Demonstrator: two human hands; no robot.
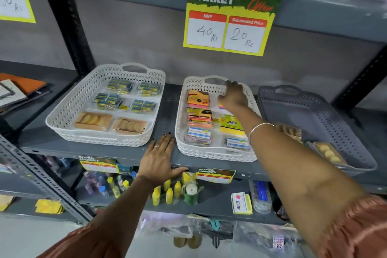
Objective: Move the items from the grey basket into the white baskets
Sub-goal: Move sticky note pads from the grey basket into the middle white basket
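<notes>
The grey basket (314, 115) stands at the right of the shelf and holds two packs of round biscuit-like discs (328, 153) near its front left; my forearm hides part of them. The middle white basket (180, 123) holds several colourful sticky-note packs (199, 98). My right hand (233, 96) reaches palm down into its far right corner over a coloured pack; blur hides whether the fingers grip it. The left white basket (62, 111) holds blue-and-yellow packs and two disc packs. My left hand (160, 161) lies flat and open on the shelf edge between the white baskets.
A yellow-green price sign (228, 19) hangs from the upper shelf above the baskets. The shelf below carries small yellow bottles (167, 192), a tape roll and boxes. A dark upright post (69, 31) stands behind the left basket. Notebooks lie at the far left.
</notes>
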